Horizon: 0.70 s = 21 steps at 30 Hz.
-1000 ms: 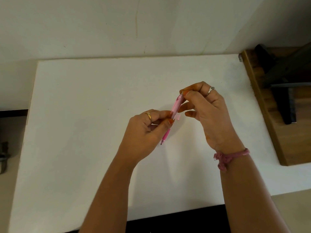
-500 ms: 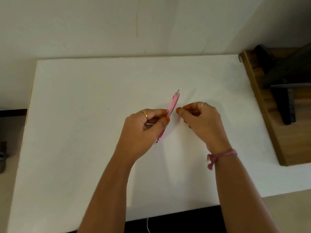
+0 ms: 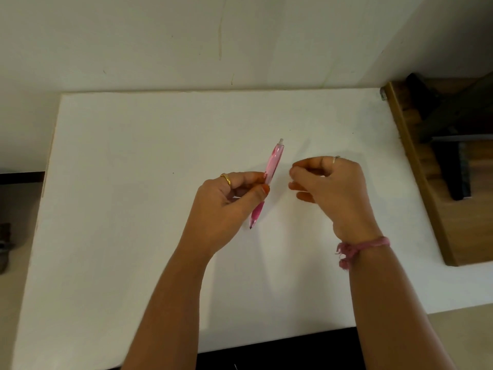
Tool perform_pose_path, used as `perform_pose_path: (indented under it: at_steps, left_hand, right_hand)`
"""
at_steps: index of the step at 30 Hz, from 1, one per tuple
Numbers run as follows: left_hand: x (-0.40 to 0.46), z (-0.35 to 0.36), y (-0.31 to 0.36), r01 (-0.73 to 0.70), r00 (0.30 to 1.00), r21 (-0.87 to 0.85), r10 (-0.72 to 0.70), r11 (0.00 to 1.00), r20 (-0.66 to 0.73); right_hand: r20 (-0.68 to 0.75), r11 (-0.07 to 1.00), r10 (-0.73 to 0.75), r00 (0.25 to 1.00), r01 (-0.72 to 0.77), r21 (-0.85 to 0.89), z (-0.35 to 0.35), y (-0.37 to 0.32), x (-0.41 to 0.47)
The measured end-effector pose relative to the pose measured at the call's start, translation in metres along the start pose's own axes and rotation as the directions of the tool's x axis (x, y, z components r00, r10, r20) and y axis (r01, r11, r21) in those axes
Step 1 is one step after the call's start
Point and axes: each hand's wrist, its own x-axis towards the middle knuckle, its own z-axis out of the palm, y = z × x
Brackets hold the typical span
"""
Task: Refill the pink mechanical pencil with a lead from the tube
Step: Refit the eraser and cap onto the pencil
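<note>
My left hand [image 3: 226, 201] grips the pink mechanical pencil [image 3: 272, 166] around its middle, between thumb and fingers. The translucent pencil is tilted, with its dark tip pointing down towards me and its pale cap end pointing up and away. My right hand [image 3: 330, 188] hovers a short way to the right of the pencil and does not touch it. Its fingers are curled in, thumb and forefinger tips close together, and nothing shows between them. No lead tube is in sight.
Both hands are above a white table [image 3: 133, 182] that stands against a pale wall. A wooden board [image 3: 437, 209] carrying dark objects lies along the table's right edge. A pink thread band circles my right wrist.
My right hand has left the pencil's cap end, dropped lower and drawn off to the right. My left hand still holds the pencil, whose cap end is now uncovered.
</note>
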Motion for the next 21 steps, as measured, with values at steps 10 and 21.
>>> perform_pose_path:
  at_steps: [10, 21]
  left_hand:
    - [-0.001, 0.001, 0.001, -0.03, 0.998, -0.021, 0.031, 0.999, 0.063]
    - [-0.002, 0.0, 0.004, -0.072, 0.996, -0.032, 0.073, 0.997, 0.048]
  right_hand:
    - [0.237, 0.781, -0.016, 0.971, -0.136, 0.61, -0.006, -0.017, -0.004]
    - [0.248, 0.786, -0.092, 0.964, -0.083, 0.613, -0.015, -0.017, -0.002]
